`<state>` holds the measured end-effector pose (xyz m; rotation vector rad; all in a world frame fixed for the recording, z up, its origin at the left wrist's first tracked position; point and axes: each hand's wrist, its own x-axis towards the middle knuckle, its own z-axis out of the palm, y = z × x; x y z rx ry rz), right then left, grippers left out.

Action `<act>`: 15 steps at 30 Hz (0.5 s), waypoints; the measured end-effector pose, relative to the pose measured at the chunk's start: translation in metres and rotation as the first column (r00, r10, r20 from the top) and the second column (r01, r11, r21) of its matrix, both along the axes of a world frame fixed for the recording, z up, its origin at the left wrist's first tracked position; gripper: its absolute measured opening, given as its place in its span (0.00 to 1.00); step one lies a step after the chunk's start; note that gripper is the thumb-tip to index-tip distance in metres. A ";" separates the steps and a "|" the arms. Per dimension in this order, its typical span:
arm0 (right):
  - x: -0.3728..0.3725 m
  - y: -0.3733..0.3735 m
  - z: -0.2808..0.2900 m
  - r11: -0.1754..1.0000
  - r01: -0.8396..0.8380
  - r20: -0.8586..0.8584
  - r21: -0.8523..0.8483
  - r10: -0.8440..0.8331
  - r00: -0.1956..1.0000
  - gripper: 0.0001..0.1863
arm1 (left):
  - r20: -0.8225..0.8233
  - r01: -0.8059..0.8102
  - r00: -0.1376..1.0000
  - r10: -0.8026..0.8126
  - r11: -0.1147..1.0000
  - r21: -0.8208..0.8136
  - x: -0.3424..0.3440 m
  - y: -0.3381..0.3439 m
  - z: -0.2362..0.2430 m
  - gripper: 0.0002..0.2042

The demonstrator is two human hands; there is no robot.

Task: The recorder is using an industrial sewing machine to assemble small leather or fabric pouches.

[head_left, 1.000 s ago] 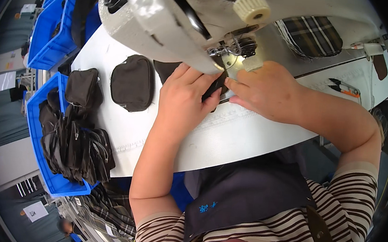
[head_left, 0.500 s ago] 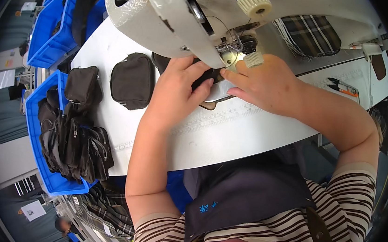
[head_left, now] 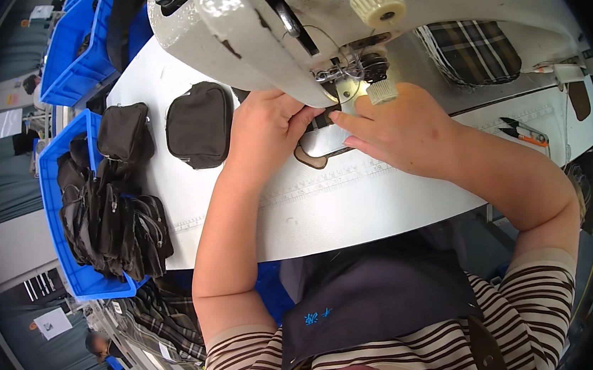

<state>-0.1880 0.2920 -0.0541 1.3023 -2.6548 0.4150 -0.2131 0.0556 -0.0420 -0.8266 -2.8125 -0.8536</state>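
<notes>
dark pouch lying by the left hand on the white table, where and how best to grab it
Probably by the rounded near edge of the dark pouch, from the person's side, pinched top and bottom: it lies flat with some thickness, the sewing machine is beyond its far end and the left hand is to its right.

Striped short-sleeved shirt point(head_left: 409, 354) — cream and dark brown, plain beige sleeve hems point(head_left: 550, 260). Dark navy apron point(head_left: 386, 293) covers the front — small bright-blue embroidery point(head_left: 312, 318), brown strap point(head_left: 484, 341) with round stud point(head_left: 488, 358).
</notes>
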 end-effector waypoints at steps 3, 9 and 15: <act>0.001 0.001 0.001 1.000 0.016 0.002 0.023 -0.016 1.000 0.17 | -0.042 -0.011 0.999 0.011 1.000 -0.001 0.001 0.004 -0.001 0.08; 0.002 -0.002 -0.002 0.997 0.077 -0.054 0.017 -0.076 0.996 0.17 | -0.080 -0.084 0.994 0.077 0.993 -0.081 0.001 0.008 -0.001 0.08; 0.001 -0.005 -0.001 0.994 0.105 -0.044 0.015 -0.105 0.994 0.18 | -0.067 -0.080 0.995 0.080 0.997 -0.005 0.004 0.005 -0.003 0.08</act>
